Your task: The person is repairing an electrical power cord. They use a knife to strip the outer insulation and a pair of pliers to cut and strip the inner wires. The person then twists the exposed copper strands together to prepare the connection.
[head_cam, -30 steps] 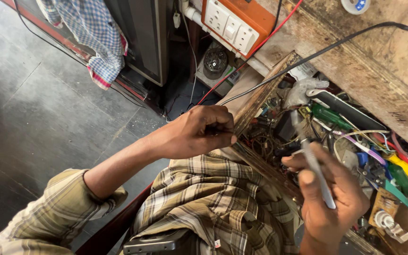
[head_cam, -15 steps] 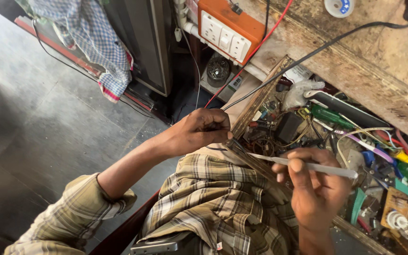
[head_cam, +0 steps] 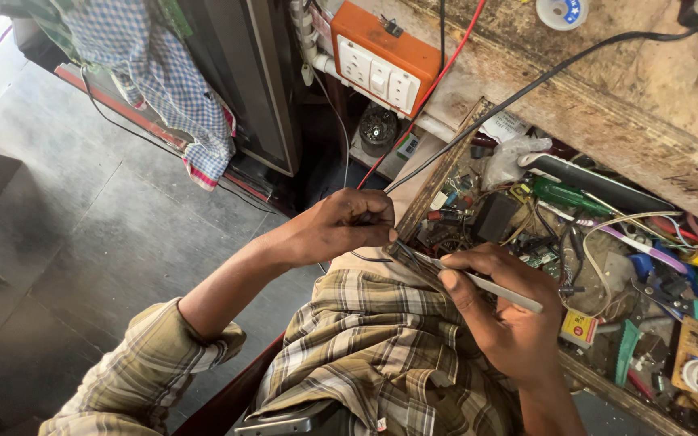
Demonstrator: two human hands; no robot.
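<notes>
My left hand (head_cam: 347, 228) is closed on the near corner of an open wooden drawer (head_cam: 432, 182), pinching a thin black wire there. My right hand (head_cam: 504, 311) grips a slim metal tool, like tweezers (head_cam: 478, 282), lying almost level with its tip pointing left toward my left hand's fingers. Both hands are above my lap, which is covered by a plaid cloth (head_cam: 373, 355). The drawer is full of small electronic parts, wires and circuit boards.
An orange switch and socket box (head_cam: 383, 56) hangs on the worn wooden bench (head_cam: 607, 89), with red and black cables running past. A checked cloth (head_cam: 163, 81) hangs over a dark cabinet at the left. Green screwdriver (head_cam: 567, 194) and coloured tools lie in the drawer. Grey floor at left.
My right hand has swung the metal tool from upright to nearly level and moved it left toward my left hand. The left hand stayed at the drawer corner.
</notes>
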